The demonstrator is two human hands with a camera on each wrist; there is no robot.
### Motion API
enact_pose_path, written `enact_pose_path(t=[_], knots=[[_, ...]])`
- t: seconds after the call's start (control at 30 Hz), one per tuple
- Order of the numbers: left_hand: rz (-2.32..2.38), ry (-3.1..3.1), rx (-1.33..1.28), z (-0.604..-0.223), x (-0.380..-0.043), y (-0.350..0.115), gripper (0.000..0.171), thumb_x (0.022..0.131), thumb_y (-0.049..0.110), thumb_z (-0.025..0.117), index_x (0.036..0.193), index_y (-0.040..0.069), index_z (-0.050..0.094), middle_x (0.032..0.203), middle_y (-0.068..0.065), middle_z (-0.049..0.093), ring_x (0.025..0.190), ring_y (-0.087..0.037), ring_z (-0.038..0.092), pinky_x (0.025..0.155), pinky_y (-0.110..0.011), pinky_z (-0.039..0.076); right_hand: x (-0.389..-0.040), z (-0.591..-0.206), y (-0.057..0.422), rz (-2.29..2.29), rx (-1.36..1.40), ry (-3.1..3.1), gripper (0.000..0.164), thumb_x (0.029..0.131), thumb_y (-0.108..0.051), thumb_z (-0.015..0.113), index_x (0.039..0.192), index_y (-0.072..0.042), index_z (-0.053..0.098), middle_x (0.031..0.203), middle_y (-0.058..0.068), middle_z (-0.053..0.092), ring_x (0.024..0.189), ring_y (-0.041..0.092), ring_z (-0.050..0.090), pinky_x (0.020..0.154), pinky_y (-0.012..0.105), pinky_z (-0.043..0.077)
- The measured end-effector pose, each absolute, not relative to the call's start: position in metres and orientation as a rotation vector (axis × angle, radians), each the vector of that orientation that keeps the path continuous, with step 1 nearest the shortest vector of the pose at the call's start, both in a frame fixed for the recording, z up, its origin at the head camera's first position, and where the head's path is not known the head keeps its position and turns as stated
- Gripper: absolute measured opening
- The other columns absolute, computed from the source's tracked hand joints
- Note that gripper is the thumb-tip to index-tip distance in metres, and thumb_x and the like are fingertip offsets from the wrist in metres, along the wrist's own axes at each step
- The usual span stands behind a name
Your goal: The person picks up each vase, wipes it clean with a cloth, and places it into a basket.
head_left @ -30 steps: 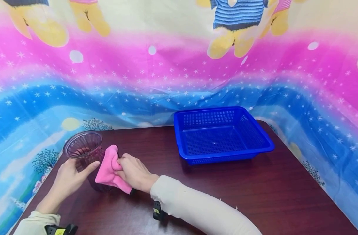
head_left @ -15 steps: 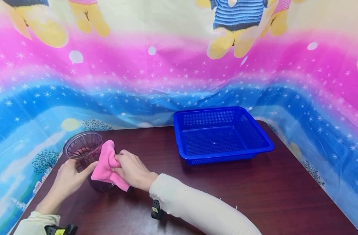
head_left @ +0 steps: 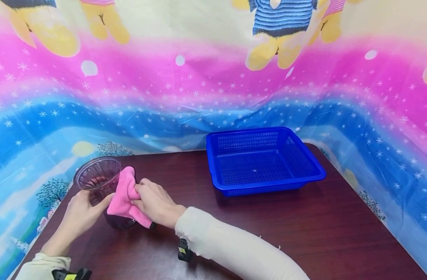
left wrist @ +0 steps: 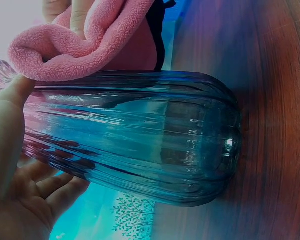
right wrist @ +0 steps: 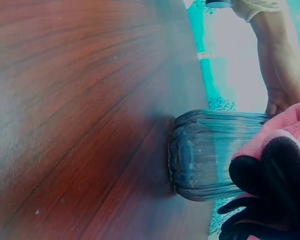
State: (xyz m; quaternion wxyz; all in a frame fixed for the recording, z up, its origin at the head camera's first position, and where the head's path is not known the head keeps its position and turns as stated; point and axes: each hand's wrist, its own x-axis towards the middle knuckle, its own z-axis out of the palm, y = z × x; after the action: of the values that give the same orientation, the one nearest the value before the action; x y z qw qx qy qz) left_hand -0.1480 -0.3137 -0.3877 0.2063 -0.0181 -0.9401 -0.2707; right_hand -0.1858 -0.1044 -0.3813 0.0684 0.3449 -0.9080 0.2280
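A clear, ribbed glass vase (head_left: 98,177) with a flared rim and a purplish tint stands upright on the table's left side. My left hand (head_left: 79,214) grips it below the rim, thumb on the near side and fingers behind. In the left wrist view the ribbed body of the vase (left wrist: 140,137) shows down to its base. My right hand (head_left: 156,201) holds a bunched pink cloth (head_left: 123,194) against the vase's right side. Black edging (right wrist: 270,185) of that cloth hangs in folds in the right wrist view. Part of the vase is hidden behind the cloth.
A blue perforated plastic basket (head_left: 266,186) sits at the back right of the dark red-brown wooden table (head_left: 255,225). Behind the table hangs a printed cloth backdrop (head_left: 199,85) with snowflakes.
My right hand has shifted a little to the left, bringing the pink cloth further across the vase. The left hand and the vase have stayed in nearly the same place.
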Motion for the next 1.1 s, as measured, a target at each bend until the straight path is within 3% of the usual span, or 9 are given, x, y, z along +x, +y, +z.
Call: enact_pose_path(t=[0.17, 0.4, 0.7, 0.93, 1.1], knots=[[-0.740, -2.617, -0.050, -0.3869, -0.1475, -0.3129, 0.047, 0.085, 0.037, 0.069, 0.113, 0.000, 0.059, 0.095, -0.029, 0.071, 0.086, -0.044, 0.067, 0.068, -0.046, 0.048, -0.1844, -0.3830, -0.1056, 0.589, 1.042, -2.707, 0.018, 0.093, -0.038, 0.063, 0.084, -0.022, 0.061, 0.086, -0.008, 0.053, 0.076, 0.004, 0.051, 0.062, 0.012, 0.039], [-0.743, -2.628, -0.038, -0.3878, -0.1472, -0.3137, 0.047, 0.085, 0.038, 0.069, 0.113, 0.001, 0.060, 0.096, -0.028, 0.072, 0.089, -0.045, 0.067, 0.068, -0.046, 0.048, -0.1818, -0.3838, -0.1087, 0.504, 1.019, -2.702, 0.023, 0.092, -0.040, 0.062, 0.078, -0.023, 0.058, 0.084, -0.007, 0.053, 0.075, 0.005, 0.052, 0.060, 0.014, 0.040], [-0.751, -2.623, -0.035, -0.3881, -0.1474, -0.3141, 0.048, 0.085, 0.038, 0.070, 0.114, 0.001, 0.060, 0.098, -0.028, 0.071, 0.090, -0.044, 0.067, 0.068, -0.042, 0.049, -0.1807, -0.3849, -0.1107, 0.443, 1.003, -2.717, 0.019, 0.092, -0.042, 0.062, 0.087, -0.023, 0.064, 0.086, -0.007, 0.054, 0.074, 0.005, 0.052, 0.061, 0.015, 0.043], [-0.754, -2.612, -0.033, -0.3892, -0.1477, -0.3135, 0.047, 0.084, 0.038, 0.071, 0.112, 0.001, 0.062, 0.093, -0.026, 0.072, 0.084, -0.040, 0.068, 0.063, -0.031, 0.045, -0.1804, -0.3860, -0.1101, 0.458, 1.002, -2.735, 0.019, 0.092, -0.041, 0.063, 0.086, -0.023, 0.063, 0.086, -0.007, 0.053, 0.074, 0.005, 0.051, 0.061, 0.015, 0.042], [-0.749, -2.609, -0.026, -0.3897, -0.1480, -0.3130, 0.047, 0.084, 0.038, 0.072, 0.111, 0.001, 0.063, 0.090, -0.024, 0.073, 0.080, -0.036, 0.067, 0.061, -0.030, 0.044, -0.1811, -0.3879, -0.1098, 0.460, 1.006, -2.728, 0.020, 0.093, -0.041, 0.062, 0.083, -0.023, 0.061, 0.086, -0.007, 0.053, 0.074, 0.005, 0.050, 0.060, 0.015, 0.041]])
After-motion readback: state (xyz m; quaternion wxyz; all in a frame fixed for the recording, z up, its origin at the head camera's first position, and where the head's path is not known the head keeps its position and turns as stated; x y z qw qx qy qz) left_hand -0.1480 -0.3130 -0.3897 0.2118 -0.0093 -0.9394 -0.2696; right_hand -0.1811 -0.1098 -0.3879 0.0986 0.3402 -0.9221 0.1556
